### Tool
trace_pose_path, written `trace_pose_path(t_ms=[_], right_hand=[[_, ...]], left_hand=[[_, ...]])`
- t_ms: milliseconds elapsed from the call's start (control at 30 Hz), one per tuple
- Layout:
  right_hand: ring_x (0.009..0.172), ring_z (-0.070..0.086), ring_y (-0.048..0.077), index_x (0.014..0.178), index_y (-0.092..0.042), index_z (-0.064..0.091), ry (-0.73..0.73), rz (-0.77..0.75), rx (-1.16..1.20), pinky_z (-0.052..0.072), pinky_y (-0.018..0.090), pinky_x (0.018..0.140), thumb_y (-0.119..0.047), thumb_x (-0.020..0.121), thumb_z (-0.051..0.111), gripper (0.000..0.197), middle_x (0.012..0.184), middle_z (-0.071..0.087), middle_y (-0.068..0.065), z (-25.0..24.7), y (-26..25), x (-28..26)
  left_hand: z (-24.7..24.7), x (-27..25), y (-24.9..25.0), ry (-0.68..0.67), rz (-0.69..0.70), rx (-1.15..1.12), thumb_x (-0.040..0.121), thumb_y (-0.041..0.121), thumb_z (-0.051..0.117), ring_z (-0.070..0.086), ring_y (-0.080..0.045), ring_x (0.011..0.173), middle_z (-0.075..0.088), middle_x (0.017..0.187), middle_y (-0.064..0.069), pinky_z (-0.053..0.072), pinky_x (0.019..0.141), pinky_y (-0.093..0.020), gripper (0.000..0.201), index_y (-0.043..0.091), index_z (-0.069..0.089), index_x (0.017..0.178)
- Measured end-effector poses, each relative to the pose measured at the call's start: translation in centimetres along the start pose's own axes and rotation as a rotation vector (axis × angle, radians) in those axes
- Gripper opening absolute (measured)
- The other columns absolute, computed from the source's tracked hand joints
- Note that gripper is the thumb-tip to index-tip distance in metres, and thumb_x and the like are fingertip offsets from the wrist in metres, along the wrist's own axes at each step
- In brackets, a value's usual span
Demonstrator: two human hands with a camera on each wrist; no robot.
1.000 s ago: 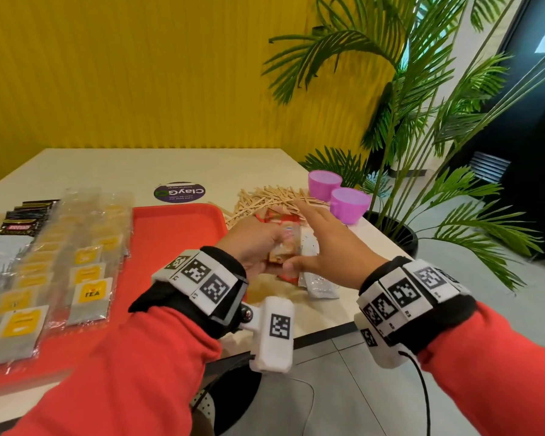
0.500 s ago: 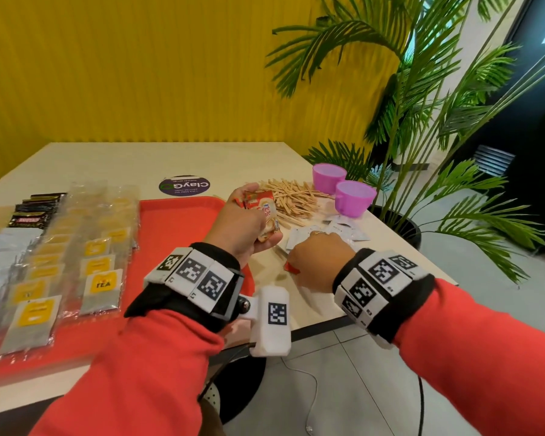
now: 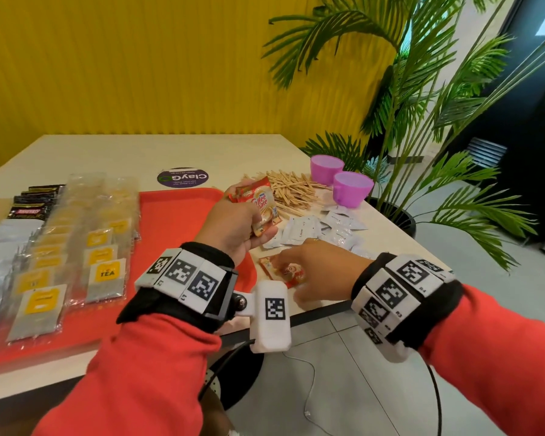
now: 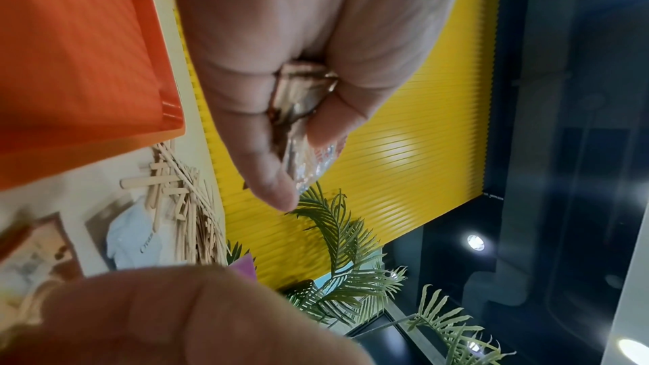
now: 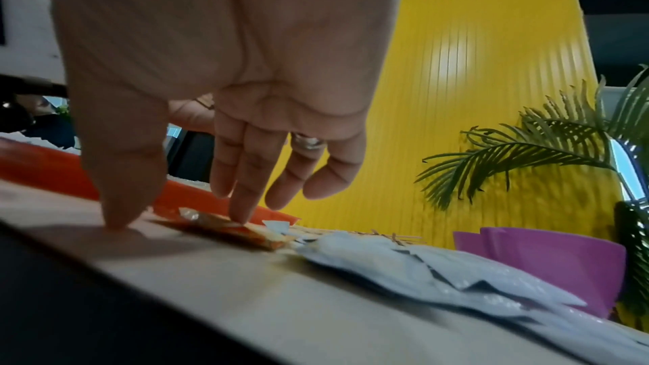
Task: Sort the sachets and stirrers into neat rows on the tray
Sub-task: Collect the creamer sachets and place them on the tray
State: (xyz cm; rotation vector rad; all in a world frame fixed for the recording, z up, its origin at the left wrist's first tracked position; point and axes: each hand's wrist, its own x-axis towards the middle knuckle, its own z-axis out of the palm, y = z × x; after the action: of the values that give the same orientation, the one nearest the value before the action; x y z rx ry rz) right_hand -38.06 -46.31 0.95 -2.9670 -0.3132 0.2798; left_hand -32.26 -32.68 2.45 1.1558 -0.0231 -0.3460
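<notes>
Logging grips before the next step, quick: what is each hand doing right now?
Left hand: grips a small stack of creamer sachets.
Right hand: open, fingertips pressing a creamer sachet on the table.

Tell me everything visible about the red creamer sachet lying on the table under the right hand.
The flat red creamer sachet looks like glossy foil, printed red with cream patches. It lies flat on the beige table, just off the red plastic tray, apart from the white sachets. The right hand touches it with straight fingertips, not yet lifting it.
</notes>
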Motion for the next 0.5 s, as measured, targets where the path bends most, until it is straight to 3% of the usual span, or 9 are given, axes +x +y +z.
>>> trace_pose_path(t_ms=[100, 167, 300, 433, 500], right_hand=[[0.110, 0.052, 0.015, 0.131, -0.027, 0.050, 0.007, -0.023, 0.034, 0.043, 0.025, 0.088, -0.030, 0.074, 0.071, 0.060, 0.122, 0.058, -0.006, 0.5, 0.2, -0.6], [0.111, 0.050, 0.011, 0.133, -0.027, 0.049, 0.012, -0.039, 0.053, 0.036, 0.019, 0.084, -0.034, 0.074, 0.074, 0.064, 0.125, 0.057, -0.009, 0.8, 0.2, -1.1], [0.089, 0.046, 0.005, 0.120, -0.022, 0.059, 0.068, -0.126, 0.063, 0.037, 0.020, 0.075, -0.027, 0.072, 0.077, 0.052, 0.110, 0.057, -0.008, 1.9, -0.1, -2.2], [0.079, 0.046, 0.005, 0.110, -0.023, 0.066, 0.174, -0.139, 0.044, 0.035, 0.020, 0.068, -0.023, 0.081, 0.069, 0.029, 0.088, 0.051, -0.013, 2.8, -0.1, -3.1], [0.081, 0.052, 0.008, 0.107, -0.021, 0.069, 0.188, -0.138, 0.082, 0.040, 0.021, 0.072, -0.019, 0.085, 0.064, 0.023, 0.091, 0.060, -0.010, 2.6, 0.2, -3.6]], left_hand=[[0.0, -0.3, 0.0, -0.002, -0.002, -0.010, 0.084, -0.016, 0.037, 0.061, -0.030, 0.087, 0.054, 0.121, -0.021, 0.059, 0.059, -0.029, 0.043, 0.004, 0.050, 0.120], [0.1, -0.5, -0.1, -0.005, -0.003, -0.016, 0.084, -0.016, 0.037, 0.061, -0.030, 0.087, 0.054, 0.122, -0.022, 0.059, 0.058, -0.029, 0.046, 0.001, 0.048, 0.126], [0.2, -0.9, -0.4, -0.016, 0.000, -0.014, 0.083, -0.016, 0.036, 0.061, -0.030, 0.087, 0.053, 0.122, -0.023, 0.059, 0.060, -0.029, 0.049, -0.001, 0.045, 0.129], [0.2, -1.2, -0.6, -0.037, -0.005, -0.008, 0.082, -0.017, 0.036, 0.061, -0.031, 0.086, 0.053, 0.122, -0.024, 0.059, 0.060, -0.030, 0.050, 0.000, 0.045, 0.129], [0.1, -1.4, -0.7, -0.049, -0.003, -0.008, 0.082, -0.017, 0.036, 0.061, -0.032, 0.089, 0.053, 0.122, -0.023, 0.060, 0.062, -0.031, 0.051, 0.002, 0.046, 0.129]])
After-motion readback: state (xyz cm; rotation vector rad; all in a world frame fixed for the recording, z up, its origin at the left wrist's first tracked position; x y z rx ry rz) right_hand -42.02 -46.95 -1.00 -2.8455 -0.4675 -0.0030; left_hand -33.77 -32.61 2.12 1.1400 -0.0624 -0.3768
